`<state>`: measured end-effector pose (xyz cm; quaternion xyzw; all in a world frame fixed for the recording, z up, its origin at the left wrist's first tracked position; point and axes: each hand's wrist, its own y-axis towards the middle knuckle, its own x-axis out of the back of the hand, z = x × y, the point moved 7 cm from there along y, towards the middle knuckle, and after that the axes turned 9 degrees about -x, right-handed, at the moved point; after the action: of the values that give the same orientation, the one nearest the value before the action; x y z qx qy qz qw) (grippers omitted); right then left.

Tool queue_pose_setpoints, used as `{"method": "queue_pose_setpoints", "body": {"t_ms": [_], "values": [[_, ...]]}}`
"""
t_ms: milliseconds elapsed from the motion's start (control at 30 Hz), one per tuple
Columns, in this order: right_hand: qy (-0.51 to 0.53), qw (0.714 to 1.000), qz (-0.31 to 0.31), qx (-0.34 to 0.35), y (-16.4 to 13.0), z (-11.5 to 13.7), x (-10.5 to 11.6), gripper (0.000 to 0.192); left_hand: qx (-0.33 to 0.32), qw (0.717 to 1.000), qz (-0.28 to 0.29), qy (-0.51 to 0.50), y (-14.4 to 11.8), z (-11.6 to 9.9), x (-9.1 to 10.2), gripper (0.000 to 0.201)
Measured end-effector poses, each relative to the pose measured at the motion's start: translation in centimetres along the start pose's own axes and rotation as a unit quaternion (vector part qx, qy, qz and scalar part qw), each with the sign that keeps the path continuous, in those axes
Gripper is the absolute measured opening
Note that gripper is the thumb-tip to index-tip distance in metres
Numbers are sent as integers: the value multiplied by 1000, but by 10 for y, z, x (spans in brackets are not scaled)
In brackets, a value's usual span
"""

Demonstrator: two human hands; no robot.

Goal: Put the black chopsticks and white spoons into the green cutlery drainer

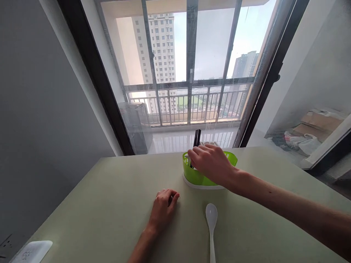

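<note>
At the near left corner of the tabletop [109, 219] lies a flat white object [34, 251], well apart from the rest. The left hand [164, 201] rests on the surface, fingers loosely curled and a narrow gap beside the thumb, nothing visible in it. Dark chopsticks [197, 138] stand leaning in the green holder [199, 178]; the right hand [210, 160] reaches over its near rim, fingers bent down inside. I cannot tell whether they grip anything. That wrist, close above the rim, could tip or drag the holder if it pressed down, and a sideways knock could spill the chopsticks. The white spoon [211, 215] lies just in front, where a lowered forearm might nudge it.
</note>
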<state>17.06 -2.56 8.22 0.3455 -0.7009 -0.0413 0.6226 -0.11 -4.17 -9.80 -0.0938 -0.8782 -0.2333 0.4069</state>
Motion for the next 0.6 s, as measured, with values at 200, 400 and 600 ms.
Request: {"method": "queue_pose_setpoints", "body": {"t_ms": [200,400,600], "values": [[-24,999,41,21,4,21,-16,22,3,1000,6,2,1,-3,2,39],[-26,998,59,20,4,29,-29,25,0,1000,4,5,1,-5,3,37],[-20,998,51,6,1,24,-39,21,5,1000,7,5,1,-5,2,38]]}}
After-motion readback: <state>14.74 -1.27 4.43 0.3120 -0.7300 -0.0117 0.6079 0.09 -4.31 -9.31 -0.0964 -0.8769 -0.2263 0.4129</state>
